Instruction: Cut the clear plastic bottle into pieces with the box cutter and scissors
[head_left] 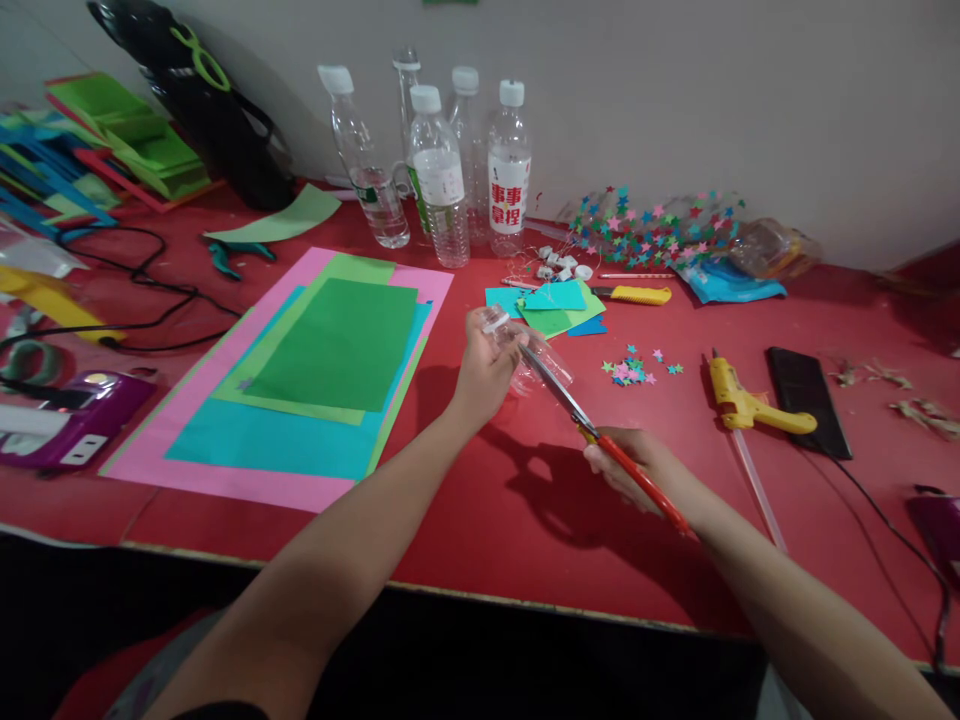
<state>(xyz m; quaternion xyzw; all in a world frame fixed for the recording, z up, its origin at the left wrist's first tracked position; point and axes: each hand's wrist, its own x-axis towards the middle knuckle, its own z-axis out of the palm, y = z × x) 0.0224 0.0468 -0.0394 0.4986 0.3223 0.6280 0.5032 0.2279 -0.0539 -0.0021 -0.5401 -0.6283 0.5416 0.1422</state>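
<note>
My left hand [484,365] is closed around the neck end of a clear plastic bottle piece [551,368], held a little above the red table. In my right hand [637,465] are scissors [637,478] with red handles. Their metal blades point up and left, and the tips reach the plastic beside my left fingers. Whether the blades are cutting into it I cannot tell. Just behind the plastic lie small blue and green paper pieces [559,297]. To its right is a little pile of coloured paper stars [630,370].
Coloured sheets [337,340] lie stacked at left. Several plastic bottles [442,185] stand along the wall, near a yellow cutter [637,295]. At right are a yellow glue gun [750,400] and a black phone [810,400]. Black cords [150,270] cross the left side.
</note>
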